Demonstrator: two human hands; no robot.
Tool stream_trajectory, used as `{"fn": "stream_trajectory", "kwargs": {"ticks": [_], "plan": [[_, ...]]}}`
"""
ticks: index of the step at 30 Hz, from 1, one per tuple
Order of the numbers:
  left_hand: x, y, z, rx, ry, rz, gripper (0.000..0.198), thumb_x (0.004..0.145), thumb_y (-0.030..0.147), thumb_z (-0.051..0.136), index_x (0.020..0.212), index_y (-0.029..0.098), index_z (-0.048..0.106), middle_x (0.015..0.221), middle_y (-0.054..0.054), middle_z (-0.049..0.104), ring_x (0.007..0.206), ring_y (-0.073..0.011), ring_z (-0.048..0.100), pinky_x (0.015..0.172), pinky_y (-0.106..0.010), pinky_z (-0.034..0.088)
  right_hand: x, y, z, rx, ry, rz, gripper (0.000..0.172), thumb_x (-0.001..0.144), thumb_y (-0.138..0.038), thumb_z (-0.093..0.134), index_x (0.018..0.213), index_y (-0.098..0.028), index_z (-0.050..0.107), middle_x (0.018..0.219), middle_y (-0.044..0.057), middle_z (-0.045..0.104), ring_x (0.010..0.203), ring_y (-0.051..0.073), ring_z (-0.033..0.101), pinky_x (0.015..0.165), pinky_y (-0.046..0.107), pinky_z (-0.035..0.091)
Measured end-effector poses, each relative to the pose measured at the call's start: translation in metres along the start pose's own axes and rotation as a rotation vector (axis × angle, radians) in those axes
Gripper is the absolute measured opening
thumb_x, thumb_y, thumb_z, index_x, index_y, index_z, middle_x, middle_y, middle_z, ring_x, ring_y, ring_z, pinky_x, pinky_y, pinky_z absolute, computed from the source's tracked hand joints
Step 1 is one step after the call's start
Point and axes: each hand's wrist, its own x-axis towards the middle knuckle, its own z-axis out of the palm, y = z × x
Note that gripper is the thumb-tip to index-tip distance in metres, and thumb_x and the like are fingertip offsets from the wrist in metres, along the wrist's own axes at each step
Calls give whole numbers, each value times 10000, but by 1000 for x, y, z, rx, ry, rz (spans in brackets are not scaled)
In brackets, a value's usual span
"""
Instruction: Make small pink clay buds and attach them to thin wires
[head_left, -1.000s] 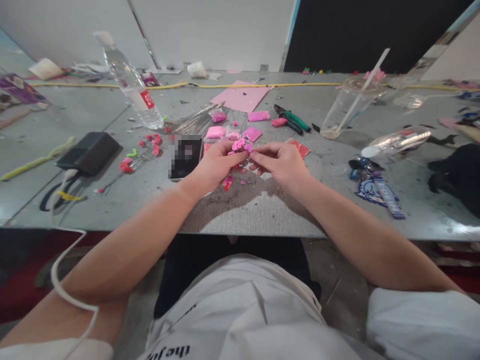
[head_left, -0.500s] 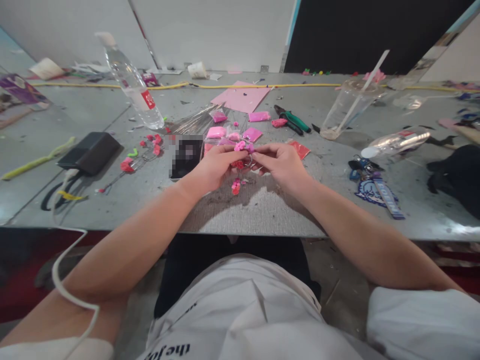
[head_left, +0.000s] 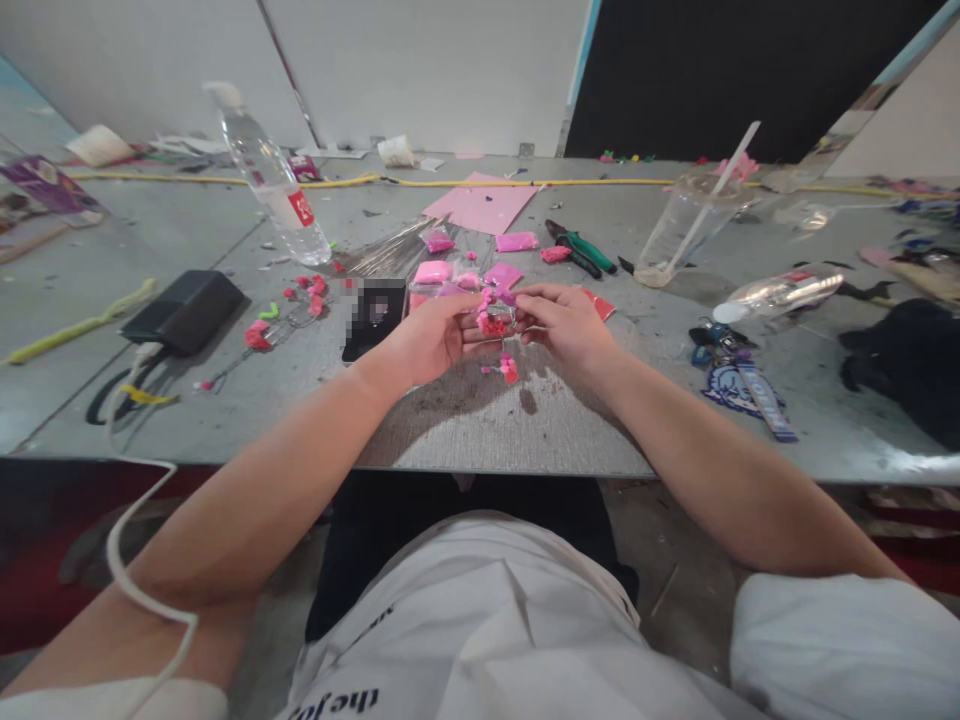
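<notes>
Between both hands is a wire piece set with small pink and red clay flowers point(head_left: 493, 325), held just above the near part of the table. My left hand point(head_left: 431, 340) grips its left side, thumb on top and fingers underneath. From the right, my right hand point(head_left: 559, 325) pinches its upper end by a magenta bit. A lower cluster of pink and red flowers point(head_left: 509, 369) hangs below the fingers. Just beyond the hands lie pink clay packets point(head_left: 433, 272) and a magenta packet point(head_left: 503, 275). The fingers partly hide the wire.
Pliers with green handles point(head_left: 581, 250) lie beyond my right hand, near a plastic cup with a straw point(head_left: 679, 230). Thin wires point(head_left: 386, 248) and a pink sheet point(head_left: 484, 203) lie farther back. To the left are red clay-and-wire pieces point(head_left: 259, 335), a black adapter point(head_left: 184, 310) and an upright bottle point(head_left: 274, 190).
The flower piece has turned in my hands, and its lower cluster has swung to the right. My left fingers have opened out beneath it. The whole view has shifted slightly.
</notes>
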Motion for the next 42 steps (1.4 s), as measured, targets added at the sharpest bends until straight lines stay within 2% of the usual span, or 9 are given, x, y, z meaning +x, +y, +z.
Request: {"fn": "stream_trajectory", "kwargs": {"ticks": [4, 8, 12, 16, 20, 25, 29, 34, 42], "plan": [[-2, 0, 3, -10, 55, 115, 256, 784, 37, 783, 996, 166, 723, 940, -51, 809, 825, -156, 784, 885, -298, 654, 0, -4, -1, -4, -37, 44, 177, 930, -384, 792, 892, -232, 709, 774, 25, 700, 683, 159, 680, 550, 267, 557], [0, -1, 2, -46, 92, 197, 220, 803, 44, 796, 956, 164, 692, 963, -49, 805, 849, -144, 780, 914, -297, 646, -3, -4, 1, -77, -113, 168, 276, 968, -492, 759, 957, -236, 656, 724, 31, 717, 598, 185, 693, 479, 282, 524], [3, 0, 0, -70, 154, 277, 264, 763, 10, 809, 933, 163, 677, 944, -30, 795, 875, -136, 772, 934, -296, 633, -5, 0, 2, -112, -185, 123, 420, 821, -392, 931, 1070, -252, 624, 722, 4, 751, 580, 181, 706, 472, 266, 507], [1, 0, 1, -55, 162, 267, 310, 746, 30, 837, 967, 171, 673, 962, -26, 793, 883, -140, 767, 942, -315, 624, -2, -3, -2, -115, -124, 29, 214, 824, -220, 875, 936, -202, 693, 702, -4, 727, 563, 128, 663, 505, 248, 501], [-2, 3, 1, -55, 119, 229, 265, 773, 77, 841, 938, 167, 654, 972, -44, 793, 926, -170, 787, 978, -349, 622, 4, -11, -11, -24, -35, -50, 76, 846, -190, 781, 884, -184, 715, 665, -11, 681, 562, 117, 637, 502, 244, 459], [-1, 3, -1, -12, 55, 134, 129, 884, 220, 762, 947, 166, 663, 909, -69, 801, 919, -230, 817, 944, -373, 620, 7, -18, -17, 51, 35, -109, 123, 799, -220, 784, 868, -209, 683, 607, -39, 607, 522, 108, 549, 496, 258, 413], [0, 2, -1, 66, 21, 87, 265, 979, 406, 672, 903, 152, 677, 864, -108, 799, 876, -263, 818, 873, -389, 637, 7, -19, -18, 81, 1, -134, 132, 779, -224, 782, 864, -217, 682, 590, -45, 562, 542, 118, 530, 506, 268, 407], [-3, -1, -3, 160, 20, 125, 194, 950, 332, 745, 898, 152, 694, 803, -51, 745, 743, -207, 781, 804, -384, 664, 7, -16, -19, 75, -50, -163, 153, 764, -230, 775, 885, -226, 680, 584, -45, 572, 532, 121, 517, 506, 274, 398], [-1, -1, -5, 181, 45, 129, 225, 917, 331, 797, 865, 130, 710, 807, -54, 727, 755, -190, 770, 769, -348, 664, 11, -8, -18, 50, -37, -138, 145, 833, -241, 764, 916, -231, 646, 612, -49, 566, 545, 117, 526, 520, 269, 401]]}}
